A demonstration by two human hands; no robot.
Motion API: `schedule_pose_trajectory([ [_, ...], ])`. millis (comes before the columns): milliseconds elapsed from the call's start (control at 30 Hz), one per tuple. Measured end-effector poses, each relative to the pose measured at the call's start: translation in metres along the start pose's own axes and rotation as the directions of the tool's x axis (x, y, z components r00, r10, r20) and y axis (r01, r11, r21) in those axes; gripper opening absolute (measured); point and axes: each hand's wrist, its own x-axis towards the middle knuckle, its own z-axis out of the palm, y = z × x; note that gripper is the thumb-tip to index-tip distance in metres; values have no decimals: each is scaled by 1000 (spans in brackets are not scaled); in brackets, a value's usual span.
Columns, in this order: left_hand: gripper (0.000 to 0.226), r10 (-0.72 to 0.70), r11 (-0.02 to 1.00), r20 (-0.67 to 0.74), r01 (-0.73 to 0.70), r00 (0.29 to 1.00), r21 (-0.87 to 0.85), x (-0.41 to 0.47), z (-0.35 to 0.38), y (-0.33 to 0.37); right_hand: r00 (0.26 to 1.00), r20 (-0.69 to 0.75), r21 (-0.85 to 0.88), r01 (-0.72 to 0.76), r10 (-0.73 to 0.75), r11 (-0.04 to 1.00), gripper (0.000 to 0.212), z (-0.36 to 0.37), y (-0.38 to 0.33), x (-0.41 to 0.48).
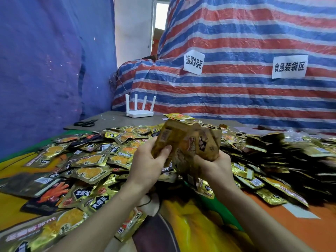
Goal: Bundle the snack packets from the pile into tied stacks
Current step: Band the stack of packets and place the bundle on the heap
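Left hand (149, 164) and right hand (214, 166) curled round a stack of snack packets (189, 142) above the packet pile (94, 160), scissors (86, 122) and white router (140, 108) on bare tabletop (123, 120) beyond the pile's far edge

A stack of gold snack packets (189, 142) stands almost upright above the pile (94, 160), blurred, and the left hand (149, 166) and the right hand (214, 166) grip it. The pile is loose gold foil packets with orange pictures and black labels, lying flat and overlapping on both sides.
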Motion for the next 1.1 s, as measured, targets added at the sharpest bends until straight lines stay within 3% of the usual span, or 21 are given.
schedule_pose_trajectory([
  [100, 13, -167, 967, 99, 182, 981, -176, -2, 1, -3, 995, -70, 75, -70, 75, 995, 17, -1, -2, 1],
  [233, 50, -269, 931, 198, 307, 943, -200, -5, 9, -8, 988, 0, 120, -151, 152, 981, 17, 0, -5, -1],
  [333, 44, -284, 904, 246, 345, 927, -253, -4, 13, -11, 980, 72, 127, -193, 185, 973, 15, 0, -6, -1],
  [467, 25, -245, 895, 180, 293, 953, -335, 1, 12, -7, 973, 75, 124, -227, 219, 966, 18, 2, -3, 0],
  [600, 15, -221, 917, 124, 249, 967, -312, 3, 12, -6, 966, 95, 133, -254, 242, 958, 13, 9, -3, -3],
  [767, 12, -302, 855, -16, 263, 953, -446, 6, 10, -2, 927, 181, 390, -375, 329, 841, 41, 11, -14, -6],
  [867, 7, -352, 831, -68, 278, 934, -482, 8, 7, -4, 942, 8, 338, -318, 335, 886, 46, 15, -11, -5],
  [967, 12, -371, 789, 70, 354, 926, -503, 2, 17, -5, 937, -197, 257, -236, 289, 937, 43, 30, -10, -9],
  [1100, 28, -384, 747, 152, 404, 911, -528, 0, 22, -6, 920, -282, 299, -186, 273, 936, 39, 33, -9, -11],
])
